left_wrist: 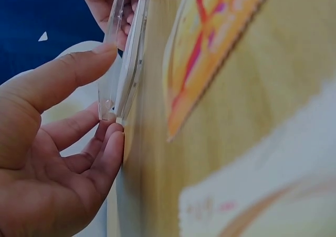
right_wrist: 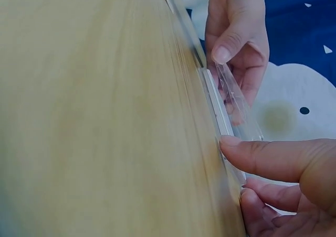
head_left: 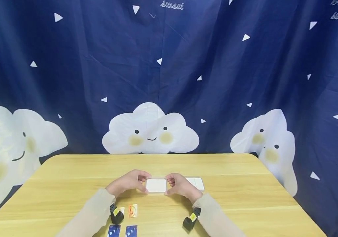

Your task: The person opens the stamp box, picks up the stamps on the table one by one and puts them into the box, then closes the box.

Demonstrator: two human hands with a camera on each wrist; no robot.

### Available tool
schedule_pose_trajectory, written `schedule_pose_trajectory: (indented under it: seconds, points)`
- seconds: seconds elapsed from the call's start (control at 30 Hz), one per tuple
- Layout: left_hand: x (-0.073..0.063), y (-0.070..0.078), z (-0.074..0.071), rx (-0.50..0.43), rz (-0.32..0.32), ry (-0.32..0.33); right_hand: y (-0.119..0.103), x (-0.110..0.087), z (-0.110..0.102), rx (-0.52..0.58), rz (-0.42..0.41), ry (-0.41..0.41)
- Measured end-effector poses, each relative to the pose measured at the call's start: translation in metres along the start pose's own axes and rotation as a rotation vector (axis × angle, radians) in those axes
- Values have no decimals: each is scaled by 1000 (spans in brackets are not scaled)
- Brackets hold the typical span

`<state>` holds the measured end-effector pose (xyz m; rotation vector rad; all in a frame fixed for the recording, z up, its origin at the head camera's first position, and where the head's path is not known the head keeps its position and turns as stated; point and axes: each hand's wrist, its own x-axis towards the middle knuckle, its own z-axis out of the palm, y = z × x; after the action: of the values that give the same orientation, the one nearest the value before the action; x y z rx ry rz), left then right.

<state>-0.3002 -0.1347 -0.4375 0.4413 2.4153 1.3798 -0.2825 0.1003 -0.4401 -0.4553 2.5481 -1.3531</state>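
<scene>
Between the two hands a flat clear plastic case point(head_left: 156, 193) with a white rectangular inside point(head_left: 156, 186) is at the middle of the table. Its clear lid point(left_wrist: 109, 72) stands tilted away from the white part point(left_wrist: 128, 64), as both wrist views show. My left hand point(head_left: 132, 181) pinches the lid at the left end, thumb on its edge and fingers behind. At the right end my right hand point(head_left: 181, 186) grips the case, its thumb point(right_wrist: 262, 155) on the near edge. The right hand's other fingers are partly hidden behind the case.
Another flat white piece point(head_left: 198, 183) lies just right of the right hand. Nearer the front are an orange-patterned card point(head_left: 132, 210), a card partly hidden by the left wrist camera point(head_left: 117, 215), and two dark blue cards point(head_left: 131, 231). A blue curtain point(head_left: 157, 82) hangs behind the table point(head_left: 246, 191).
</scene>
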Motion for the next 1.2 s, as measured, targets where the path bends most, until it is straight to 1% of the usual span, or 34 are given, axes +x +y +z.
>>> schedule_pose_trajectory:
  seconds: [0.1,0.23,0.33,0.43,0.63,0.77,0.97,1.1,1.2]
  points:
    - [-1,1,-2,-15,0,-13,1,0,0,2,-18,-4]
    - [-2,2,-4,-10,34,-29,0,-1,0,3,-24,-8]
    - [-3,3,-6,-4,63,-24,-1,-2,-2,0,-32,-7]
    - [-2,4,-7,-2,74,-16,-1,-2,-2,-4,-39,-6]
    - [-2,7,-8,1,50,3,0,-2,0,-8,-34,1]
    - [-2,11,-10,14,38,35,0,-2,2,-2,-26,14]
    - [-1,14,-14,44,41,74,1,-3,4,-3,-33,33]
    - [0,15,-15,52,35,84,2,-4,4,3,-37,43]
    - [2,16,-17,39,39,91,3,-4,3,14,-37,47]
